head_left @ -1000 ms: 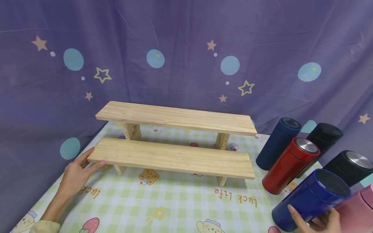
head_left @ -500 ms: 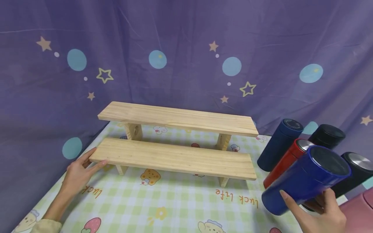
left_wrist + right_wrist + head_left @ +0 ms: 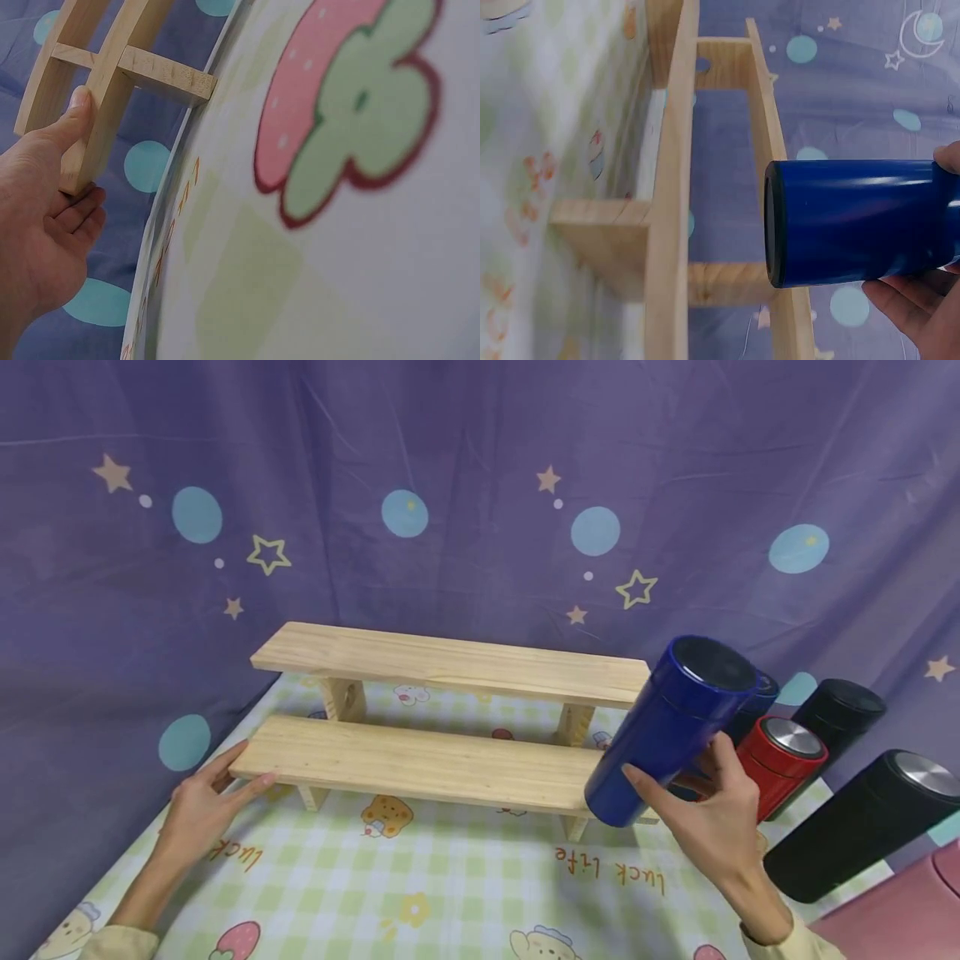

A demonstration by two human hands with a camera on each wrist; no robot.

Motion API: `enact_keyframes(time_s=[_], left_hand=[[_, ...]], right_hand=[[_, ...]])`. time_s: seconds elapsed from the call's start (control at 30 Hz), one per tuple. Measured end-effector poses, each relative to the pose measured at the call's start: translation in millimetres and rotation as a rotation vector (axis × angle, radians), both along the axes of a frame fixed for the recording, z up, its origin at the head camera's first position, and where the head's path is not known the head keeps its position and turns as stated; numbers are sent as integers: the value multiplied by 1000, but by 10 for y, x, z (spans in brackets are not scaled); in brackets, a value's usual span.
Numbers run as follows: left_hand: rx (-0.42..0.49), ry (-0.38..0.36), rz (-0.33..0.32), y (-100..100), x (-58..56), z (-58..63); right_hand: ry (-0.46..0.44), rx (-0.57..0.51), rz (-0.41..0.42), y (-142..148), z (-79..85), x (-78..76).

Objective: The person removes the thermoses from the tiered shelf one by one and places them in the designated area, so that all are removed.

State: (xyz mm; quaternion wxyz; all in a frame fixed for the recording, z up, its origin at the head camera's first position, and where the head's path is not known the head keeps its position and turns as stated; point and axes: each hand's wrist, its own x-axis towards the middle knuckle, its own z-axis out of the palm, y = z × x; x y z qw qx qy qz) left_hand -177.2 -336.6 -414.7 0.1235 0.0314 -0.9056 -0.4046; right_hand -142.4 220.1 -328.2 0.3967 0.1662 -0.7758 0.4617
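A two-tier wooden shelf stands on the checked tablecloth. My left hand grips the left end of its lower board, thumb on the front edge; in the left wrist view the left hand has its fingers curled by the board's end. My right hand holds a blue thermos bottle, tilted with its dark lid up and to the right. The bottle is in the air before the shelf's right end, hiding part of both boards. In the right wrist view the blue bottle's base faces the shelf.
On the right stand a red bottle, a navy bottle partly hidden behind the held one, two black bottles and a pink one cut off by the frame. A purple curtain hangs behind the table.
My right hand has lifted the blue bottle off the table among the others and carried it up and left to the shelf's right end. My left hand stays on the lower board.
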Motion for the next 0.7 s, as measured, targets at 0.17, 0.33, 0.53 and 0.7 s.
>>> enact_keyframes(time_s=[0.17,0.33,0.53,0.7], left_hand=[[-7,7,6,-6,0,15],[-1,14,-7,-7,0,-1],[-10,31,-15,-17,0,-28],[18,33,-20,-14,-6,-38]], right_hand=[[70,-33,135,-213,129,-252],[53,-63,194,-436,301,-426],[-14,-115,299,-678,479,-650],[-24,-125,345,-877,591,-829]])
